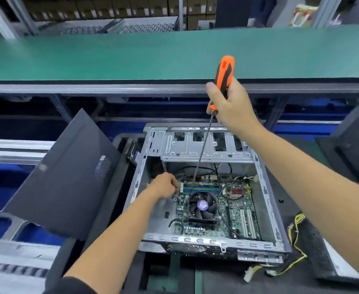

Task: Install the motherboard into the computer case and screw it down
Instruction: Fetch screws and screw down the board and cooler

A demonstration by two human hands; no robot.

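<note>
The right hand (229,107) grips an orange-handled screwdriver (223,75), its tip on the motherboard (233,209) lying inside the open computer case (267,200). The left hand (165,185), fingers curled, touches the board's far-left corner; whether it holds anything is unclear.

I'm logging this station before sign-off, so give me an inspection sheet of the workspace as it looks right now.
Surface: black mat under the case; green belt beyond.
Job's things: motherboard lies inside the open computer case; screwdriver tip at its far edge.
Clutter: dark side panel leaning left of the case.
Grippers: right hand grips the screwdriver; left hand curled at the board's left edge, contents unclear.
Cables: yellow-black cable bundle outside the case, right.
Surroundings: stacked boxes behind.
</note>
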